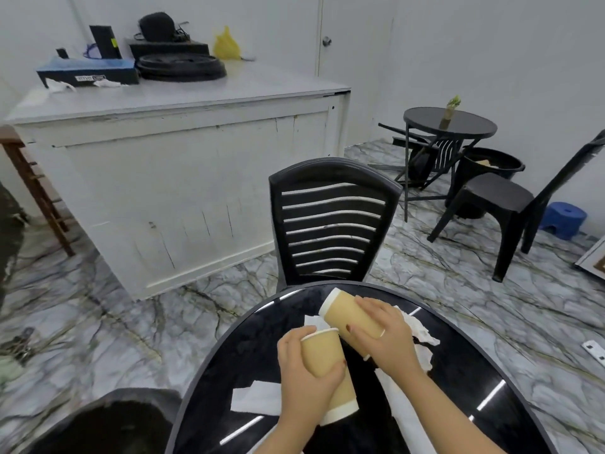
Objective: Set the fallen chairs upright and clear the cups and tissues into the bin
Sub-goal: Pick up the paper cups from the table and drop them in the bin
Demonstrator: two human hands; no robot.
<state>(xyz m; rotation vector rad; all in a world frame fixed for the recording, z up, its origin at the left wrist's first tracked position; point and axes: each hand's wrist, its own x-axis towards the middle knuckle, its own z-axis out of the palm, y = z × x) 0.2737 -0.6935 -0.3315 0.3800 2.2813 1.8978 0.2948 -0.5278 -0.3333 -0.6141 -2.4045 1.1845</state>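
we grip one tan paper cup in our left hand, fingers wrapped round it, and a second tan cup tipped on its side under our right hand, both above the round black table. white tissues lie scattered on the tabletop. beyond the table stands an upright black chair; a fallen chair lies under the far table.
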